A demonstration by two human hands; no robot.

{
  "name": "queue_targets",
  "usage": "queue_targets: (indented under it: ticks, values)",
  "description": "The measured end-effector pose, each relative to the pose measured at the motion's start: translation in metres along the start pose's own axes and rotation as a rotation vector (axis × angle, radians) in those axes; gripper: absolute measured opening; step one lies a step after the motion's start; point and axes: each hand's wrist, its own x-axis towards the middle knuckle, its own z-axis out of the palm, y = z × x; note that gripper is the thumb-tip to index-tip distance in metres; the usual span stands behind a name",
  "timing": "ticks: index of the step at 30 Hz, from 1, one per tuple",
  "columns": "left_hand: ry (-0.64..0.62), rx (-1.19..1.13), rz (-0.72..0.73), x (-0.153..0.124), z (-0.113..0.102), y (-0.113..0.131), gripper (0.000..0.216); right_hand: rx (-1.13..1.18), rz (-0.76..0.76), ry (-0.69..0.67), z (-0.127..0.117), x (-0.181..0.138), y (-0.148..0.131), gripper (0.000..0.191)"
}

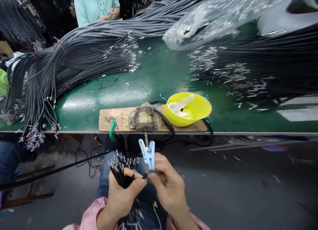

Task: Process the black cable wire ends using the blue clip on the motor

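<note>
My left hand (124, 193) is closed around a bunch of thin black cables (118, 173) whose stripped, silvery ends point up; their lower lengths hang over my lap. Close beside it, my right hand (169, 187) pinches a single black cable (146, 175) that runs between both thumbs; its tip is hidden by the fingers. A light-blue clothespin (148, 155) hangs just above, attached to the shaft of a small motor (144, 119), and my right fingers are at its lower end. The motor sits on a wooden board (109, 120) at the table's front edge.
A yellow bowl (187, 120) with white material inside stands on the board's right end, and a green clamp (112, 130) on its left. Grey cable bundles (99, 31) lie left, black cable bundles (273, 64) right, beside clear plastic bags (206, 21). Opposite sits a person (96, 6).
</note>
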Motion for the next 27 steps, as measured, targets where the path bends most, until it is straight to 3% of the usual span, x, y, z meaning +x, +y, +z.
queue_targets:
  ticks: [3, 4, 6, 12, 19, 27]
  values:
    - [-0.045, -0.018, 0.02, 0.002, -0.001, 0.005, 0.019, 0.505, 0.582, -0.293, -0.007, 0.008, -0.001, 0.033]
    - [-0.057, -0.022, 0.023, 0.003, 0.0, 0.005, 0.019, 0.614, 0.716, -0.359, -0.009, 0.011, -0.001, 0.038]
    - [-0.063, -0.021, 0.027, 0.004, 0.0, 0.006, 0.018, 0.7, 0.845, -0.394, -0.011, 0.018, 0.0, 0.039]
    - [-0.006, -0.007, 0.064, -0.001, 0.001, 0.005, 0.016, 0.751, 0.836, -0.092, -0.003, 0.037, -0.002, 0.043]
    - [0.095, -0.01, 0.145, 0.005, 0.007, 0.009, 0.011, 0.917, 0.744, -0.032, 0.015, 0.047, -0.003, 0.039]
    - [0.135, -0.004, 0.096, 0.007, 0.009, 0.007, 0.014, 0.863, 0.807, -0.074, 0.004, 0.037, 0.018, 0.048]
